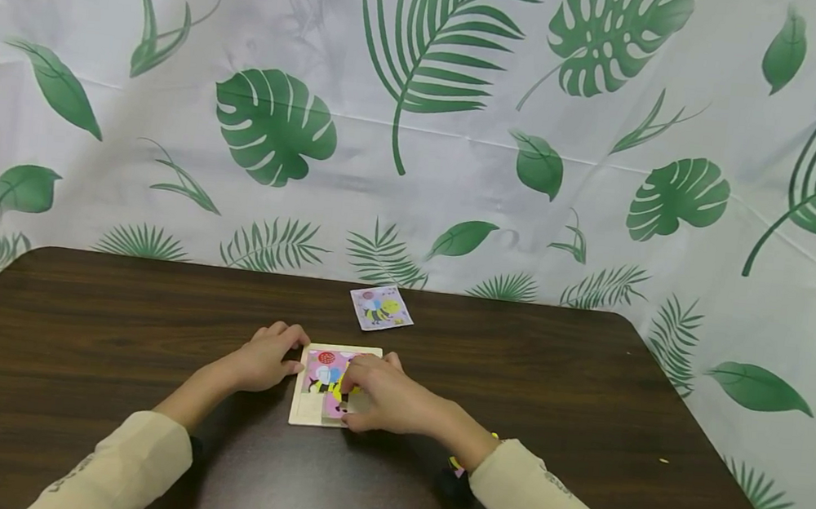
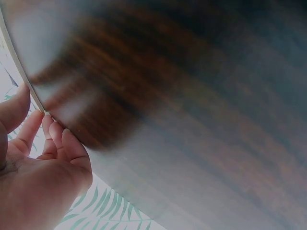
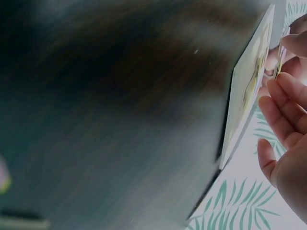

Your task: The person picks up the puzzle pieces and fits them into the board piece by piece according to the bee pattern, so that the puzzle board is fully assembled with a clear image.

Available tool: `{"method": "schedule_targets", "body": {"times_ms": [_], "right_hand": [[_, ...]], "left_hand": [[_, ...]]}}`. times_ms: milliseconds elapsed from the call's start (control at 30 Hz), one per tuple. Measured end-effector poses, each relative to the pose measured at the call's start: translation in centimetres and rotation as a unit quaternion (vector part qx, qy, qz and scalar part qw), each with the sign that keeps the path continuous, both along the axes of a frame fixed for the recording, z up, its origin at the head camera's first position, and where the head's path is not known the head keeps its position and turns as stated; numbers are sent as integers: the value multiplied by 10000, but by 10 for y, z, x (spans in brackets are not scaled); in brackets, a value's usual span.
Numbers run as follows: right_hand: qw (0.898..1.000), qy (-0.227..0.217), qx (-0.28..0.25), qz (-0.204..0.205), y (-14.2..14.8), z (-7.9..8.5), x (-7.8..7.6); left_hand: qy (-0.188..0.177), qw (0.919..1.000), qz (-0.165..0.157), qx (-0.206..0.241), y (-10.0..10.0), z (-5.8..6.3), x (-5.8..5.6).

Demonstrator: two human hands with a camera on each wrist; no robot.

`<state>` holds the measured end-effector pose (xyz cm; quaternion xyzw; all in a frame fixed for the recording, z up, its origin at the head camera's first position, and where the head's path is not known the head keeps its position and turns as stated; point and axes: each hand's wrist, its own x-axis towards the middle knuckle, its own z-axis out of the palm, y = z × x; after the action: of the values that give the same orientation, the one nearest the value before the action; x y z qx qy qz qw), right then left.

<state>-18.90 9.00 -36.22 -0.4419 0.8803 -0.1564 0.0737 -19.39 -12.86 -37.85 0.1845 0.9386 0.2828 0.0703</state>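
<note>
A square wooden puzzle board [image 1: 296,408] with a pale rim lies on the table, partly filled with pink, yellow and blue picture pieces. At its upper left corner, my left hand [image 1: 267,360] holds the rim with thumb and bent fingers. The left wrist view shows those fingers [image 2: 67,141] at the board's thin edge. Over the board's lower right part, my right hand [image 1: 394,399] pinches a pink puzzle piece [image 1: 334,406] between thumb and fingers. Edge-on in the right wrist view, this piece [image 3: 279,64] stands tilted above the board. The right hand covers much of the board's right side.
A square picture card [image 1: 382,309] with a bee lies behind the board, near the back edge of the dark wooden table [image 1: 152,304]. Loose puzzle pieces [image 1: 457,466] lie partly hidden by the right forearm. A tiny yellow bit [image 1: 664,460] is far right. A leaf-print cloth [image 1: 459,186] hangs behind.
</note>
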Motion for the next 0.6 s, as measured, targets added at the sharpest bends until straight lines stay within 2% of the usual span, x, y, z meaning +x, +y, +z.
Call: {"method": "schedule_targets", "body": {"times_ms": [400, 600], "right_hand": [[9998, -22, 130, -154, -21, -5, -4], [9992, 191, 300, -172, -26, -6, -3]], "left_hand": [[18, 10000, -30, 27, -1, -1, -1], [50, 10000, -56, 37, -1, -2, -2]]}}
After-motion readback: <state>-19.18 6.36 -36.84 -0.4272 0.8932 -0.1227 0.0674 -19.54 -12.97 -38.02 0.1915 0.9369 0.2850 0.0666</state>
